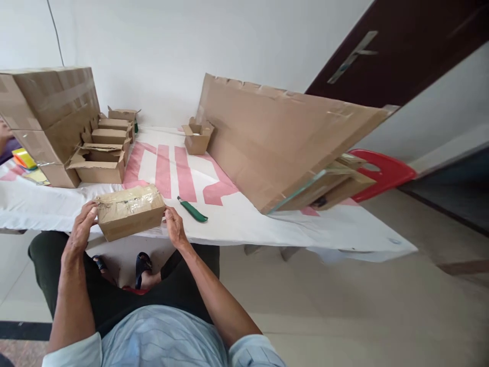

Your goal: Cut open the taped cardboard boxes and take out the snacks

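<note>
A closed cardboard box (132,220), its top covered in clear shiny tape, is held between my two hands at the table's front edge. My left hand (81,227) grips its left end, with the fingers bent round the corner. At the opposite end, my right hand (175,226) presses the side with its fingertips. The box sits slightly tilted, partly past the edge. Just right of it, a green-handled utility knife (193,209) lies on the cloth, touched by neither hand.
Several open small boxes (100,165) stand in a row beside a stack of large cartons (53,117) on the left. Another small open box (197,136) is near the wall. A big cardboard panel (282,137) leans at right, close to a red chair (382,173).
</note>
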Demonstrator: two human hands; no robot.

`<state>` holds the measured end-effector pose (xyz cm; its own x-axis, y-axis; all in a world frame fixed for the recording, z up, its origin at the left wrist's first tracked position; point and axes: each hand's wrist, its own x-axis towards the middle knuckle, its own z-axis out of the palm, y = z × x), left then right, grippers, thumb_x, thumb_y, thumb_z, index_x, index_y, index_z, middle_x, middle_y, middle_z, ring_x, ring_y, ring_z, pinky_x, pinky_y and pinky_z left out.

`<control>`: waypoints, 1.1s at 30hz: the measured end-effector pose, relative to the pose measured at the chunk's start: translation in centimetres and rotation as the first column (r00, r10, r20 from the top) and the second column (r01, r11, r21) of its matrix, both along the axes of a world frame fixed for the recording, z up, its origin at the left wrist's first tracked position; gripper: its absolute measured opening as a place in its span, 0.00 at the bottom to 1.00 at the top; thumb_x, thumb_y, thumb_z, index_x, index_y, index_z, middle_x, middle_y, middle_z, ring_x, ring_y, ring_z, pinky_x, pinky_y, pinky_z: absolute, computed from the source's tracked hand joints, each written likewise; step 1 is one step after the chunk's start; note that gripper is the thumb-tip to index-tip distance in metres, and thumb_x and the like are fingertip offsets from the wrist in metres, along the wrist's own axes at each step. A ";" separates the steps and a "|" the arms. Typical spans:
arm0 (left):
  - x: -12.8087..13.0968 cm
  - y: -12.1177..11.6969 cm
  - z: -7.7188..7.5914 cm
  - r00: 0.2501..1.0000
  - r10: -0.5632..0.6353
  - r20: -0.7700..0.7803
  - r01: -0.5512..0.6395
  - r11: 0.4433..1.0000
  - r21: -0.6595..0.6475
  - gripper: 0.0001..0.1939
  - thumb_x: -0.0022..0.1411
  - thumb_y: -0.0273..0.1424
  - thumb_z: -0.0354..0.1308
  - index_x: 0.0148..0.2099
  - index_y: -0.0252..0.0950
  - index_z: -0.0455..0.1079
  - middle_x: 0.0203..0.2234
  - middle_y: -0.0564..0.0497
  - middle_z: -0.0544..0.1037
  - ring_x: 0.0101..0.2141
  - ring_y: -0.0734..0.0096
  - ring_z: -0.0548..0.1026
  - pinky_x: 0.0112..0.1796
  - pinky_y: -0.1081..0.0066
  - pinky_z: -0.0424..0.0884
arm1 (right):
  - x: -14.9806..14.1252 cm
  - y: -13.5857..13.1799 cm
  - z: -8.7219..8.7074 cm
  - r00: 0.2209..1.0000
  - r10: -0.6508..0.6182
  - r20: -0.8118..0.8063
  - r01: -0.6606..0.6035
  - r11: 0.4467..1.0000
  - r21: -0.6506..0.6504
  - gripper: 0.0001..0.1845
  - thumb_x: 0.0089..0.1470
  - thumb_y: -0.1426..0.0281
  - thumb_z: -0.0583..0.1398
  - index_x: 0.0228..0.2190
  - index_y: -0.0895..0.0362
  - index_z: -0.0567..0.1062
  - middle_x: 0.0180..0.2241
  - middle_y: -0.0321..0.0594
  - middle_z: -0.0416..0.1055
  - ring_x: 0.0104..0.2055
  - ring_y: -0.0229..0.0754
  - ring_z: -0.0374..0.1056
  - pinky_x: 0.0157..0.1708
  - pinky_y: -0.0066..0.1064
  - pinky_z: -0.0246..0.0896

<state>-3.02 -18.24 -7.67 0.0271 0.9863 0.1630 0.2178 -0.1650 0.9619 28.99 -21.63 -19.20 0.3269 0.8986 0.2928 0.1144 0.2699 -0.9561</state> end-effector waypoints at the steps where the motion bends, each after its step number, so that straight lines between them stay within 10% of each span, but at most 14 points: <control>1: 0.1 -0.2 0.1 0.999 -0.010 -0.040 0.012 1.000 0.027 0.37 0.58 0.68 0.72 0.53 0.42 0.85 0.73 0.40 0.78 0.75 0.28 0.70 0.68 0.40 0.79 | 0.1 0.0 0.5 1.000 -0.002 0.007 0.002 1.000 0.023 0.38 0.72 0.35 0.57 0.58 0.53 0.83 0.55 0.52 0.84 0.56 0.58 0.78 0.55 0.48 0.77; 11: 0.1 -1.8 0.5 0.985 -0.155 -0.078 0.160 0.986 0.052 0.33 0.53 0.56 0.79 0.55 0.44 0.85 0.78 0.42 0.70 0.78 0.28 0.66 0.63 0.47 0.83 | 1.5 -0.3 7.1 0.959 -0.025 0.281 -0.042 0.972 0.231 0.28 0.75 0.43 0.62 0.58 0.49 0.85 0.57 0.51 0.82 0.55 0.56 0.78 0.52 0.46 0.79; 19: 0.5 0.8 0.8 0.970 -0.198 -0.138 0.213 0.972 0.100 0.32 0.58 0.58 0.75 0.57 0.44 0.88 0.70 0.42 0.79 0.75 0.33 0.69 0.73 0.46 0.73 | 1.5 1.2 6.9 0.962 -0.038 0.269 -0.016 0.981 0.195 0.29 0.74 0.42 0.60 0.56 0.51 0.85 0.55 0.51 0.82 0.56 0.56 0.77 0.51 0.45 0.79; 26: -0.2 3.6 0.7 0.993 -0.116 -0.006 0.115 0.990 -0.078 0.36 0.60 0.58 0.68 0.62 0.40 0.87 0.73 0.39 0.80 0.70 0.34 0.76 0.61 0.46 0.82 | 2.0 4.0 5.8 0.956 0.000 0.293 -0.055 0.983 0.177 0.34 0.79 0.41 0.54 0.58 0.52 0.84 0.58 0.53 0.82 0.61 0.57 0.78 0.63 0.48 0.76; 29: -0.2 3.4 1.1 0.988 -0.155 -0.003 0.154 0.984 -0.094 0.34 0.57 0.56 0.74 0.59 0.43 0.89 0.69 0.40 0.83 0.67 0.35 0.78 0.60 0.47 0.82 | 4.7 3.5 5.2 0.877 -0.002 0.480 -0.035 0.997 0.068 0.30 0.81 0.47 0.52 0.61 0.54 0.82 0.60 0.55 0.81 0.61 0.57 0.78 0.62 0.47 0.76; 33: 0.1 2.9 1.7 0.984 -0.176 -0.015 0.174 0.981 -0.080 0.35 0.54 0.60 0.76 0.56 0.43 0.91 0.67 0.40 0.85 0.65 0.34 0.80 0.56 0.49 0.83 | 9.2 1.5 4.8 0.560 0.076 0.825 0.181 0.960 -0.212 0.20 0.77 0.61 0.60 0.61 0.57 0.82 0.61 0.57 0.79 0.67 0.60 0.74 0.68 0.48 0.69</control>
<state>-2.89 -15.38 -6.01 0.2030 0.9757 0.0828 0.2137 -0.1267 0.9687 38.21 -20.18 -14.40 0.1093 0.9664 0.2328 0.8857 0.0117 -0.4642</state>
